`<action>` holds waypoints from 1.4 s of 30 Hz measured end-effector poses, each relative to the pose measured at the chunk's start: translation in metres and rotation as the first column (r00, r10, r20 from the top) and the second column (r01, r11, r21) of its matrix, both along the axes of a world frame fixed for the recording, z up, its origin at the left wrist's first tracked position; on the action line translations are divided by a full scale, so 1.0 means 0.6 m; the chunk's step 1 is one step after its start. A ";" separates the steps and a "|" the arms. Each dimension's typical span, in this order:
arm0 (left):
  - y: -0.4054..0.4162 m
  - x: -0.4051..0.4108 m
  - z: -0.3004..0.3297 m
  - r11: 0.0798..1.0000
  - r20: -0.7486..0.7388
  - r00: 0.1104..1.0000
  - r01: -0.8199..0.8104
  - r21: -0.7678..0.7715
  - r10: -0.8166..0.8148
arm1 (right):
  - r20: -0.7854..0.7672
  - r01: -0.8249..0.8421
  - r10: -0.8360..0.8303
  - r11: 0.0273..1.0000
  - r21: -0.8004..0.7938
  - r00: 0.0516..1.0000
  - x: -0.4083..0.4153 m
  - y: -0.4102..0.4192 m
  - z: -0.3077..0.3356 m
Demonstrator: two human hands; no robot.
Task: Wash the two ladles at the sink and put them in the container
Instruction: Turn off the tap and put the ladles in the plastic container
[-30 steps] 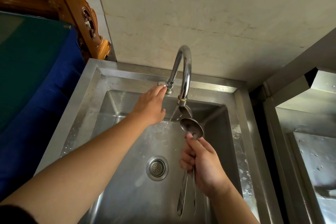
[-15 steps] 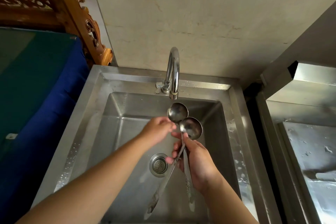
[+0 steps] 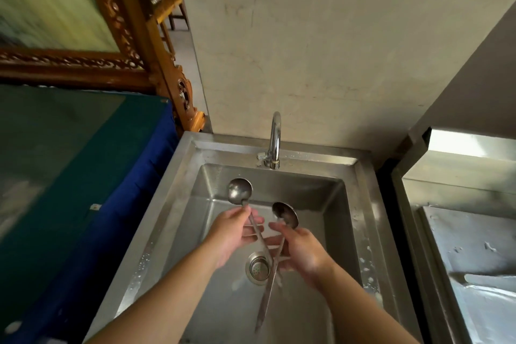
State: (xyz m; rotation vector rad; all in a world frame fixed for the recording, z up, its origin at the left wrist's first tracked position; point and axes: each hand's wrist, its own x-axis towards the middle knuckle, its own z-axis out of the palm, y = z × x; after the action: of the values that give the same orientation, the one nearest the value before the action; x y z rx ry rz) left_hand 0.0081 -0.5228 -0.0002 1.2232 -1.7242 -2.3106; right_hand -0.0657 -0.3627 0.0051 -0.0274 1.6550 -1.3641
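Observation:
Two steel ladles are held over the steel sink [image 3: 178, 198], each in one hand. My left hand [image 3: 231, 234] grips the handle of the left ladle [image 3: 240, 190], whose bowl points up toward the sink's back left. My right hand [image 3: 303, 251] holds the right ladle [image 3: 285, 213] just below its bowl. The two long handles cross above the drain [image 3: 258, 268] and run down toward me. The tap [image 3: 275, 139] stands behind the ladles, and no water shows at its spout.
A table under blue cloth with a green top [image 3: 69, 176] adjoins the sink on the left, with a carved wooden frame [image 3: 156, 64] behind it. A wet steel basin or counter [image 3: 474, 260] sits to the right. A beige wall rises behind the tap.
My left hand left the tap handle and took one ladle from my right hand, which held both. The bowls have spread apart, the water stream is gone, and my view has pulled back.

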 end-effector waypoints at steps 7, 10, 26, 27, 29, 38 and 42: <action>-0.061 0.030 0.086 0.670 0.123 0.980 0.197 -0.716 -0.156 | -0.530 0.019 0.098 0.978 0.210 0.842 -0.040 0.016 0.104; -0.084 0.044 0.135 0.319 0.283 0.927 0.354 -0.879 -0.247 | -0.671 -0.004 0.250 0.939 0.345 0.698 -0.034 0.016 0.163; -0.163 0.127 0.390 -0.460 0.357 0.884 0.194 -0.867 -0.301 | -0.836 0.241 0.495 0.804 0.544 0.236 0.092 -0.015 0.447; -0.163 0.132 0.404 -0.466 0.344 0.885 0.173 -0.868 -0.313 | -0.852 0.254 0.479 0.815 0.521 0.213 0.102 -0.013 0.461; -0.160 0.142 0.434 -0.485 0.314 0.888 0.124 -0.866 -0.334 | -0.880 0.286 0.443 0.833 0.474 0.170 0.122 -0.007 0.484; -0.119 0.142 0.512 -0.538 0.204 0.889 -0.055 -0.841 -0.410 | -0.947 0.422 0.318 0.854 0.303 0.037 0.165 0.055 0.542; -0.063 0.106 0.509 -0.475 0.197 0.863 -0.056 -0.878 -0.465 | -0.969 0.469 0.226 0.849 0.244 0.096 0.179 0.130 0.536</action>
State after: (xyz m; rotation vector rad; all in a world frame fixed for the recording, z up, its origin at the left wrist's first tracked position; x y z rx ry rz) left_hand 0.0718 -0.5607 0.3053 -0.1203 -2.6130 0.0982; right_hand 0.0417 -0.2849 0.3268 -0.6924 3.2959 -0.8627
